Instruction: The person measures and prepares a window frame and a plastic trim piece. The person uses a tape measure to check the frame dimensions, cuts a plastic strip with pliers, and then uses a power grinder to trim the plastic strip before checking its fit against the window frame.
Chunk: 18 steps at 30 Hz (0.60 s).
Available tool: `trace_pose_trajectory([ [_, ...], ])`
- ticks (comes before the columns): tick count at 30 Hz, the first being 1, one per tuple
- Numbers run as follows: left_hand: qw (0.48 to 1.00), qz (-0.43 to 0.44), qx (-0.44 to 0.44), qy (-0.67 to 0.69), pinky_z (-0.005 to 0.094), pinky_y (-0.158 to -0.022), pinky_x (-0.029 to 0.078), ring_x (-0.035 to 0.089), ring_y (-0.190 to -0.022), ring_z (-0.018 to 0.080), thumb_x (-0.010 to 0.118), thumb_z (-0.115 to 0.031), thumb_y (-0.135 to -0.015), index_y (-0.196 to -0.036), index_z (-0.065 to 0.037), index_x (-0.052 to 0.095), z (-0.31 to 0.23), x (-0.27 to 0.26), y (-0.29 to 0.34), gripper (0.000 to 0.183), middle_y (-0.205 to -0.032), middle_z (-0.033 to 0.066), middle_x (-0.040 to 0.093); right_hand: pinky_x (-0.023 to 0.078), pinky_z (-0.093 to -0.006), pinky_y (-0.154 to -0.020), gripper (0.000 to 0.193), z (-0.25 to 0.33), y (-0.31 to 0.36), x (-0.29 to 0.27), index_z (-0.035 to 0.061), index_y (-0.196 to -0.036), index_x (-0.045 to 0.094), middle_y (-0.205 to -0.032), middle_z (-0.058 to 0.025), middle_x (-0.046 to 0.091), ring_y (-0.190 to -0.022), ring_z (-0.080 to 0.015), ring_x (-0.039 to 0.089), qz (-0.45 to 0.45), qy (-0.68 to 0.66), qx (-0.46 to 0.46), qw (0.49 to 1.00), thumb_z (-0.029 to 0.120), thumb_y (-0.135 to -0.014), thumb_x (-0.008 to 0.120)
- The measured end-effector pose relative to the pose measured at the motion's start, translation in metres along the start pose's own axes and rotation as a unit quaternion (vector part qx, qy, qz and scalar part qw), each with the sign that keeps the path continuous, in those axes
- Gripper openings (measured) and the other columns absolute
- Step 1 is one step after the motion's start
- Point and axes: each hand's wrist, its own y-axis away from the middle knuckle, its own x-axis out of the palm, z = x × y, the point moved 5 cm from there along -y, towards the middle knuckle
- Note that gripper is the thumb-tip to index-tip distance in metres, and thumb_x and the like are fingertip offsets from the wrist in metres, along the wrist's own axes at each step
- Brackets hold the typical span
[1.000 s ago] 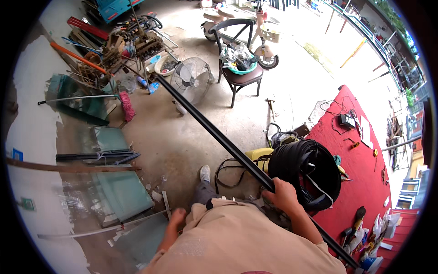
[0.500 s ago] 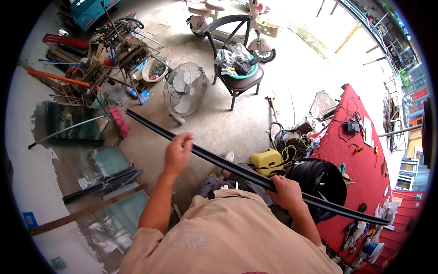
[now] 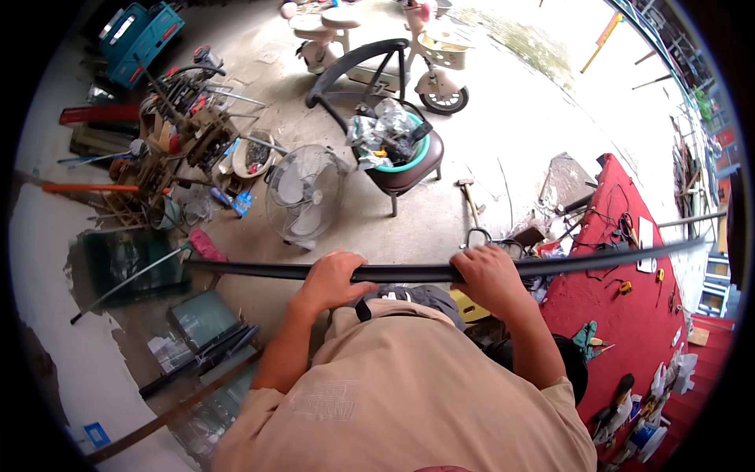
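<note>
A long, slim black profile strip (image 3: 409,273) runs almost level across the front of my body, bowing slightly upward at its right end. My left hand (image 3: 334,279) is closed round it left of the middle. My right hand (image 3: 489,275) grips it from above, a short way to the right. The strip's right end reaches over the red-topped table (image 3: 566,307); its left end is near a pink mop head (image 3: 206,245). Below my right hand, partly hidden, is a yellow case (image 3: 469,307).
Ahead stand a floor fan (image 3: 305,193), a chair (image 3: 421,169) with a green basin (image 3: 429,145) of bags, and a scooter (image 3: 444,82). A hammer (image 3: 469,200) lies on the floor. Glass panes (image 3: 203,317) lean at left, near piled scrap. Small tools lie on the red table.
The strip has swung from a slant to nearly level, its right end rising. My left hand, loosely at the strip before, now wraps it closer to my right hand. My view has shifted slightly.
</note>
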Motion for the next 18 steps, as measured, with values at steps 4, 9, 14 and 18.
trace_pose_trajectory([
  [4,0.989,0.095,0.051,0.097,0.0438,-0.081,0.055,0.069,-0.091,0.0382,0.086,-0.040,-0.085,-0.109,-0.002,0.075,-0.019,-0.008,-0.082,0.046,-0.099,0.0173,0.075,0.036,-0.0489,-0.124,0.036,-0.051,-0.028,-0.047,0.0118,-0.114,0.068,-0.106,-0.0050,0.068,-0.121,-0.0264,0.062,-0.167,0.015,0.040,0.985,0.022,-0.083,0.083],
  [9,0.971,0.183,-0.010,0.153,0.0356,-0.069,0.052,0.065,-0.073,0.0203,0.084,-0.034,-0.091,-0.110,0.002,0.073,-0.039,0.012,-0.188,0.041,-0.082,0.0130,0.072,0.039,-0.0529,-0.123,0.051,-0.121,-0.027,-0.070,0.0155,-0.127,0.069,-0.131,-0.0088,0.063,-0.136,-0.0327,0.055,-0.327,-0.073,0.164,0.928,0.018,-0.080,0.087],
  [14,0.942,0.163,-0.083,0.282,0.0285,-0.061,0.050,0.060,-0.066,0.0074,0.081,-0.025,-0.096,-0.116,0.000,0.074,-0.037,0.038,-0.318,0.033,-0.078,0.0004,0.069,0.048,-0.0453,-0.110,0.045,-0.226,-0.006,-0.036,0.0061,-0.119,0.070,-0.126,-0.0132,0.065,-0.127,-0.0354,0.060,-0.225,-0.096,0.267,0.932,0.020,-0.080,0.088],
  [18,0.929,0.142,-0.088,0.331,0.0268,-0.054,0.047,0.058,-0.060,0.0067,0.078,-0.021,-0.098,-0.110,-0.003,0.072,-0.045,0.030,-0.435,0.023,-0.074,-0.0025,0.064,0.051,-0.0441,-0.106,0.041,-0.274,0.014,-0.005,0.0051,-0.118,0.073,-0.121,-0.0135,0.068,-0.121,-0.0330,0.063,-0.101,-0.143,0.349,0.921,0.025,-0.084,0.084],
])
